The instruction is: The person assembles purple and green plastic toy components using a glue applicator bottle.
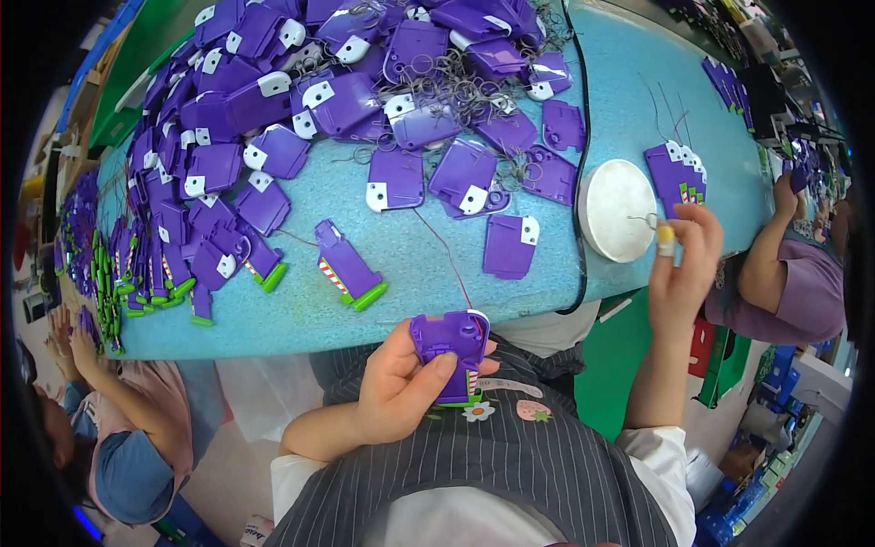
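My left hand (pixel 401 387) grips a purple plastic toy part (pixel 451 351) with a striped, green-tipped end, held over my lap just below the table edge. A thin red thread (pixel 448 255) runs up from it across the blue table (pixel 419 273). My right hand (pixel 685 260) is raised to the right, pinching a small wire ring (pixel 649 220) between thumb and a taped finger, close beside a round white dish (pixel 618 210).
A big heap of purple plastic parts (pixel 346 100) and loose wire springs covers the far table. Assembled pieces with green tips (pixel 350 269) lie nearer, with several in a row at left. Other people work at the left (pixel 118 428) and right (pixel 793 283). A black cable (pixel 583 137) crosses the table.
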`<state>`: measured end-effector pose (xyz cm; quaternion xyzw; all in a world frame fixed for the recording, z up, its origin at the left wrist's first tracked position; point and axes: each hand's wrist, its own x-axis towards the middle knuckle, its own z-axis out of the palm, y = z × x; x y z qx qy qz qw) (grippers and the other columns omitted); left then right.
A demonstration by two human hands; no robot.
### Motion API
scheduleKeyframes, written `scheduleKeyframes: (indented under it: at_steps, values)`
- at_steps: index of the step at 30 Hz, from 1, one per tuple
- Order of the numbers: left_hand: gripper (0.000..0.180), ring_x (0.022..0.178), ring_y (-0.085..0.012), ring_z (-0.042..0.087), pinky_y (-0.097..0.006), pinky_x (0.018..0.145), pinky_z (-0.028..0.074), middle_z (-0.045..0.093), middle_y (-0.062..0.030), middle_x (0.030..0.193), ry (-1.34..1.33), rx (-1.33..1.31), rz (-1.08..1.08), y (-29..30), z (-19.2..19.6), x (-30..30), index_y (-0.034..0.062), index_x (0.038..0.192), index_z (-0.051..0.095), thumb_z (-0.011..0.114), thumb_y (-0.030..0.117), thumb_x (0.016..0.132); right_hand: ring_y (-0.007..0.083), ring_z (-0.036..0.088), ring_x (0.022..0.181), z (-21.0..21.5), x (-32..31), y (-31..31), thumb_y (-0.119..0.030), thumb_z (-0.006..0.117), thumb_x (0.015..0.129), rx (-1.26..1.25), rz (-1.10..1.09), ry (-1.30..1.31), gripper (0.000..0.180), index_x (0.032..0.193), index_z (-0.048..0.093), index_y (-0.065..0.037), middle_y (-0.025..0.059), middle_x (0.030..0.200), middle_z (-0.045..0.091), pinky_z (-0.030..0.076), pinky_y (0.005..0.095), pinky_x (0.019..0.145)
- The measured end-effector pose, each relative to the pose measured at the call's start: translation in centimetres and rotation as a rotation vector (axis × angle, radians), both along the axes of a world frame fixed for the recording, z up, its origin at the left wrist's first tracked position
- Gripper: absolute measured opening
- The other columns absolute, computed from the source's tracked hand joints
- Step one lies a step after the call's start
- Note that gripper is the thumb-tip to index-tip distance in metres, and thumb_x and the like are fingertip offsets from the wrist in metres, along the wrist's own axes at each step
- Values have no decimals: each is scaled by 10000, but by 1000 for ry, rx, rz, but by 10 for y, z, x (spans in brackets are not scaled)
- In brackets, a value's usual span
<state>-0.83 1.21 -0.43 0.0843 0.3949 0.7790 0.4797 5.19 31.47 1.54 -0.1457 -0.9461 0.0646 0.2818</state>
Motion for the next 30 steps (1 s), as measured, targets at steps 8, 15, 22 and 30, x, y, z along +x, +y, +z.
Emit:
scheduleKeyframes:
  at_steps: [8,15,22,30]
  values:
    - [338,1100,-245,547,-358,938,439,500,-168,1226,14,-56,21,6,8,8,-13,1281,324,371,33,950,322,519,1004,9,8,-10,-33,566,788,-175,56,74,79,801,498,5,198,1058,540,389,388,874]
    - [380,1097,-236,549,-344,927,452,498,-175,1235,52,0,5,33,8,1,-2,1320,303,362,15,945,159,493,834,7,-2,-89,-231,410,956,-1011,411,60,202,886,424,-42,177,1106,537,406,283,762]
    - [320,1031,-157,565,-272,876,459,526,-114,1166,30,-14,93,28,6,1,-44,1252,342,393,14,941,161,516,917,-10,-8,-108,-136,418,934,-1216,536,-131,97,913,403,-42,186,1082,543,405,290,835]
    - [342,1012,-182,592,-312,872,471,562,-137,1143,287,-99,-266,16,3,-8,-32,1262,362,402,7,925,86,481,720,5,-1,-85,-83,590,854,-1502,475,-281,171,908,439,-21,63,834,525,398,220,622]
